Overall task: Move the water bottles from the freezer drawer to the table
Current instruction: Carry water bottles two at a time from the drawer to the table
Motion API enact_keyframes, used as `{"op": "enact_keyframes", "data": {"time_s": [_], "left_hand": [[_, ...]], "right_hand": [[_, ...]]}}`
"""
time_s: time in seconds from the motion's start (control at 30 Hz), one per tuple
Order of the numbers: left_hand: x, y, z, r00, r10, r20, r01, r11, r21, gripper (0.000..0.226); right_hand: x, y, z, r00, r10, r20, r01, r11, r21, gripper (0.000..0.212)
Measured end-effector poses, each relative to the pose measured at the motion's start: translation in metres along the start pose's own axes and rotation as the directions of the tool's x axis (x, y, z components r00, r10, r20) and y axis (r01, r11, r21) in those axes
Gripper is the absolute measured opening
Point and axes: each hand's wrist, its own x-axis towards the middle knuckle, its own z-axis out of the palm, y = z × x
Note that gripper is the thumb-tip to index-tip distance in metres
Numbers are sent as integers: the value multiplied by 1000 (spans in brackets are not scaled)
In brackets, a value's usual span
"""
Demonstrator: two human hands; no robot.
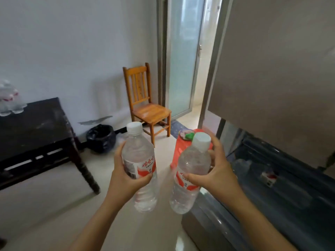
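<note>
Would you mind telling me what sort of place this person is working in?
Most likely a room in a home, perhaps a dining or kitchen area: a fridge with its freezer drawer pulled open, a dark wooden table and a wooden chair.

Soft daylight enters through the frosted glass door (183, 60), upper centre. The pale floor (54, 205) carries a small glare patch at lower centre. Mild blur softens the whole frame; the bottles (9, 98) at the left edge smear. Straight lines bow toward the edges.
</note>
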Motion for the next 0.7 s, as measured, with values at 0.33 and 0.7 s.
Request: {"op": "enact_keyframes", "data": {"time_s": [0.33,0.7], "left_hand": [[-76,-37,-117,933,-190,-305,254,949,186,105],[-159,-66,-286,887,-267,-377,345,925,156,112]], "right_hand": [[2,16,121,960,47,276,12,978,-208,93],[-35,-42,274,900,-13,437,154,945,-289,94]]}}
